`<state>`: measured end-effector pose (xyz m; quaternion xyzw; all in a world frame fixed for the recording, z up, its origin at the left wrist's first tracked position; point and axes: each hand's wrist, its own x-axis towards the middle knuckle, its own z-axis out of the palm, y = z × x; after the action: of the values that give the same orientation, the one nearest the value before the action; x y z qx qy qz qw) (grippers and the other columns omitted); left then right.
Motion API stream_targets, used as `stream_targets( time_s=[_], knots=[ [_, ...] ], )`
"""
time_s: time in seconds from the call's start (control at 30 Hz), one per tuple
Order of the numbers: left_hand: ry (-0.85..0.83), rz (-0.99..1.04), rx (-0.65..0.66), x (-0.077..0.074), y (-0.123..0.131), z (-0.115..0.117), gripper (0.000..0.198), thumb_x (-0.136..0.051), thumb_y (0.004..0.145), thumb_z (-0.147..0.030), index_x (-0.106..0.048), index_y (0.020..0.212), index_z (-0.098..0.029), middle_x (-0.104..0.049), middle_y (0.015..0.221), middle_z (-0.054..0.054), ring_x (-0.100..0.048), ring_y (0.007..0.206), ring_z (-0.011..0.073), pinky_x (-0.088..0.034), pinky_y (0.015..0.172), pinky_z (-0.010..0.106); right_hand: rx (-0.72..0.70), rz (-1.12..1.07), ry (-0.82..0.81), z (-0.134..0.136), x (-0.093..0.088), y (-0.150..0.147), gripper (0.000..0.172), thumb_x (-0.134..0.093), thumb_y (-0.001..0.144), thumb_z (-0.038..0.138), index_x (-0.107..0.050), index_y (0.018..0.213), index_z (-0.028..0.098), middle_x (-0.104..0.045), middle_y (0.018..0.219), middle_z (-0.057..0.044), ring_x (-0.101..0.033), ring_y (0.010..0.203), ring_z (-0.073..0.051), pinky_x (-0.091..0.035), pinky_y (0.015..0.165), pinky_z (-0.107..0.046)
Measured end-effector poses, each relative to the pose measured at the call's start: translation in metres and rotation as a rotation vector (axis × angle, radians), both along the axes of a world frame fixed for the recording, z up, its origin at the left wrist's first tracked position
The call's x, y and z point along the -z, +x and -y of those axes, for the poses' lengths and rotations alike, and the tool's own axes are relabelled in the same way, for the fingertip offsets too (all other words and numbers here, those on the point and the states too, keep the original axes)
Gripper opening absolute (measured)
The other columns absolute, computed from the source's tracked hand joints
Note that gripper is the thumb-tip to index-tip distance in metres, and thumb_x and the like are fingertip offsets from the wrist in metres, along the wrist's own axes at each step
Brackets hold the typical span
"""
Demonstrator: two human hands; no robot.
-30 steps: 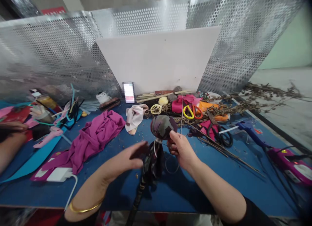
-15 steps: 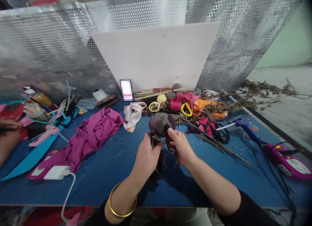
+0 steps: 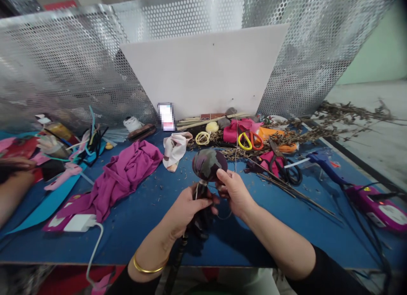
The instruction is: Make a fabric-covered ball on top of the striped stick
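A round bundle of camouflage cloth [image 3: 210, 164] stands upright over the desk, gathered at its neck with a pale string wound around it. Dark cloth hangs below that neck. My left hand [image 3: 187, 208] wraps around the gathered cloth just under the ball. Close against the ball's lower right side is my right hand [image 3: 235, 194], closed in a pinch on a thin string [image 3: 235, 155]. Part of the string loops below the right fingers; the fingertips themselves are partly hidden.
Purple cloth [image 3: 132, 165] and a white charger [image 3: 79, 223] lie left. Yellow-and-red scissors [image 3: 249, 141], dark-handled scissors [image 3: 291, 174] and dry twigs [image 3: 302, 199] lie right, near a blue glue gun [image 3: 326, 167]. Another person's hand [image 3: 17, 169] is at far left. A white board [image 3: 206, 74] stands behind.
My left hand has shifted down and left, its fingers looser, showing more of the tied neck. The ball has tilted slightly left. My right hand stays nearly in place.
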<state>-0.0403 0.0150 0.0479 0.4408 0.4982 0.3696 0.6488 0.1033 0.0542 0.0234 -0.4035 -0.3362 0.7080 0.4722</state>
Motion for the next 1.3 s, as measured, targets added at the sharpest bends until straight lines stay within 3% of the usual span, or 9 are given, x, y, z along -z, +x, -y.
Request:
stream_targets(
  time_s=[0.13,0.37,0.5,0.63,0.73,0.83,0.97,1.17,1.3],
  knots=[
    [-0.048,0.086,0.014,0.009,-0.006,0.002,0.031,-0.075,0.069,-0.026,-0.059,0.092,-0.014,-0.065,0.073,0.001,-0.037,0.039,0.0021,-0.027,0.042,0.019,-0.009,-0.012,0.012,0.000,0.002,-0.001,0.050,-0.075,0.059,0.060,-0.050,0.072,0.019,-0.036,0.055,0.008,-0.024,0.046,-0.005,-0.017,0.044,-0.021],
    [-0.121,0.188,-0.072,0.015,-0.001,0.004,0.051,-0.059,0.075,-0.067,-0.053,0.081,-0.016,-0.034,0.052,-0.011,-0.017,0.036,0.0007,-0.015,0.037,0.017,-0.015,-0.010,0.006,0.001,0.002,-0.003,0.052,-0.074,0.058,0.061,-0.045,0.068,0.020,-0.033,0.053,0.009,-0.021,0.045,-0.005,-0.015,0.043,-0.021],
    [-0.098,0.083,-0.100,0.013,0.001,0.003,0.043,-0.068,0.074,-0.057,-0.049,0.079,-0.018,-0.031,0.051,-0.012,-0.021,0.037,0.0010,-0.016,0.037,0.015,-0.009,-0.023,-0.001,0.002,0.003,-0.003,0.051,-0.074,0.059,0.060,-0.046,0.070,0.019,-0.033,0.053,0.009,-0.022,0.045,-0.005,-0.015,0.043,-0.020],
    [-0.112,0.157,-0.018,0.010,-0.007,0.006,0.034,-0.071,0.077,-0.044,-0.051,0.082,-0.017,-0.035,0.058,-0.011,-0.031,0.041,0.0013,-0.045,0.052,0.020,-0.012,-0.016,-0.001,0.004,0.002,-0.004,0.050,-0.074,0.060,0.059,-0.048,0.070,0.018,-0.033,0.054,0.009,-0.022,0.046,-0.004,-0.016,0.044,-0.020],
    [-0.174,0.144,0.006,0.010,-0.011,0.010,0.032,-0.066,0.080,-0.046,-0.053,0.079,-0.016,-0.037,0.057,-0.010,-0.040,0.042,0.0039,-0.054,0.063,0.030,-0.022,-0.013,-0.009,0.005,0.001,-0.005,0.049,-0.074,0.061,0.058,-0.047,0.070,0.018,-0.033,0.054,0.009,-0.022,0.046,-0.004,-0.017,0.045,-0.020],
    [-0.187,0.072,-0.048,0.012,-0.009,0.014,0.035,-0.062,0.082,-0.050,-0.050,0.077,-0.017,-0.036,0.055,-0.010,-0.036,0.039,0.0035,-0.045,0.047,0.021,-0.032,-0.018,-0.003,0.005,0.002,-0.005,0.048,-0.074,0.062,0.058,-0.046,0.069,0.019,-0.031,0.054,0.010,-0.021,0.046,-0.004,-0.016,0.045,-0.020],
    [-0.145,0.074,-0.087,0.016,-0.009,0.020,0.036,-0.066,0.079,-0.049,-0.047,0.080,-0.018,-0.034,0.058,-0.011,-0.021,0.039,0.0007,-0.014,0.036,0.012,-0.040,-0.038,0.010,0.005,0.003,-0.005,0.049,-0.074,0.061,0.058,-0.045,0.068,0.020,-0.030,0.054,0.009,-0.019,0.047,-0.005,-0.014,0.044,-0.020],
    [-0.148,0.276,-0.082,0.017,-0.016,0.026,0.036,-0.067,0.079,-0.045,-0.052,0.094,-0.016,-0.039,0.067,-0.006,-0.025,0.045,0.0015,-0.016,0.040,0.014,-0.042,-0.052,0.011,0.007,0.000,-0.005,0.051,-0.076,0.057,0.059,-0.046,0.069,0.020,-0.030,0.056,0.009,-0.019,0.048,-0.005,-0.014,0.045,-0.021],
    [-0.132,0.216,-0.089,0.018,-0.014,0.028,0.035,-0.065,0.080,-0.046,-0.052,0.094,-0.017,-0.040,0.067,-0.006,-0.025,0.045,0.0018,-0.016,0.042,0.015,-0.039,-0.040,-0.005,0.006,0.004,-0.005,0.050,-0.075,0.059,0.059,-0.047,0.070,0.019,-0.033,0.056,0.009,-0.019,0.047,-0.005,-0.015,0.045,-0.021]
  ],
)
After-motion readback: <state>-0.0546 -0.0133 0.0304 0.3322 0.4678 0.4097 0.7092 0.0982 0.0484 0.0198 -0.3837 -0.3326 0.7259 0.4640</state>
